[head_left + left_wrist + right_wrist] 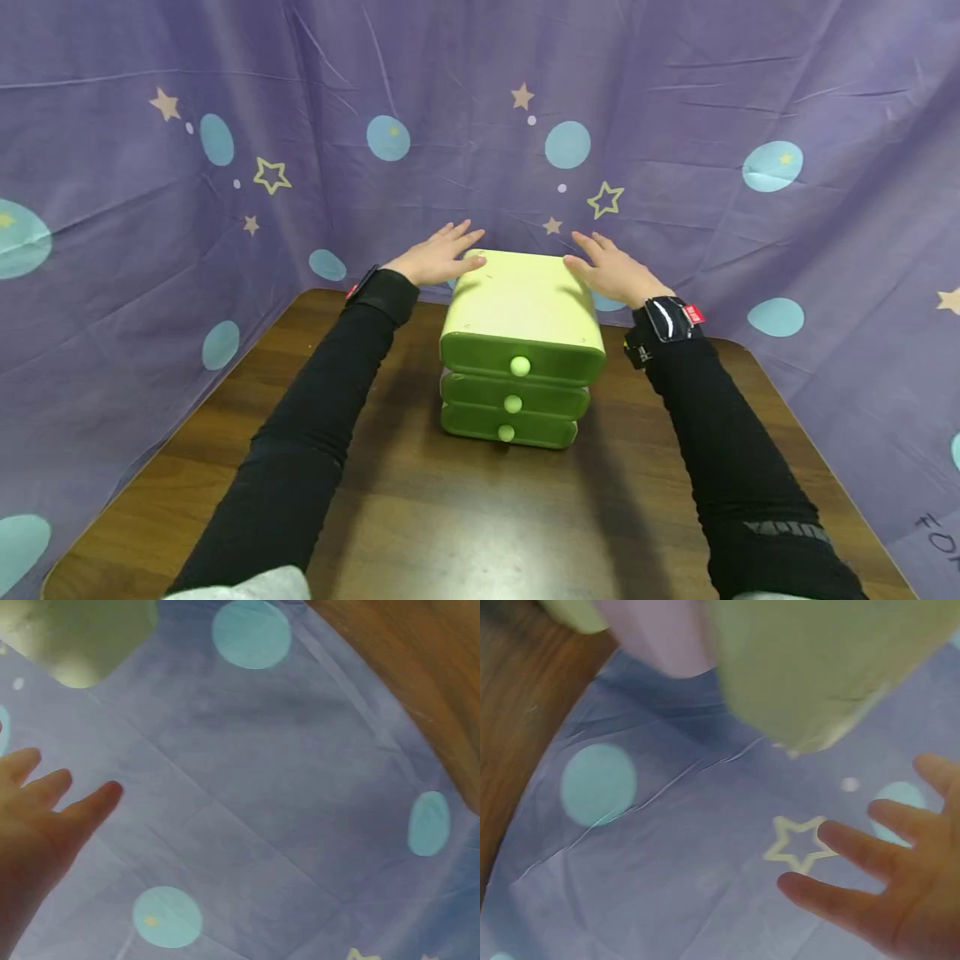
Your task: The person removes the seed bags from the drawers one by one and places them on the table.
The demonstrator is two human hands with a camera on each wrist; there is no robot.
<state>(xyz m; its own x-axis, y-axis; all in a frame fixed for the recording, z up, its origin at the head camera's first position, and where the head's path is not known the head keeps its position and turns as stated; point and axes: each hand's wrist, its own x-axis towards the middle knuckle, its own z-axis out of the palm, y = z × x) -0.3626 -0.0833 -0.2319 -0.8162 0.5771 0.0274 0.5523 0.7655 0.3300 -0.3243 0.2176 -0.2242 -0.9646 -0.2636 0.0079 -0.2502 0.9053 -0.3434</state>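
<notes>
A small green drawer cabinet (525,296) stands on the table, its pale lime top facing up and three darker green drawer fronts stacked toward me. Each front has a round light-green knob (520,366). My left hand (438,256) is at the top's far left corner, fingers spread and straight. At the far right corner my right hand (611,271) likewise has its fingers extended. Whether either thumb touches the cabinet, I cannot tell. Both wrist views show spread fingers with nothing held, and a blurred part of the cabinet (802,667) above them.
The brown wooden table (420,508) has rounded far corners. A purple curtain (465,67) with stars and blue ovals hangs close behind it and along both sides. Dark shadows of the arms fall on the tabletop beside the cabinet.
</notes>
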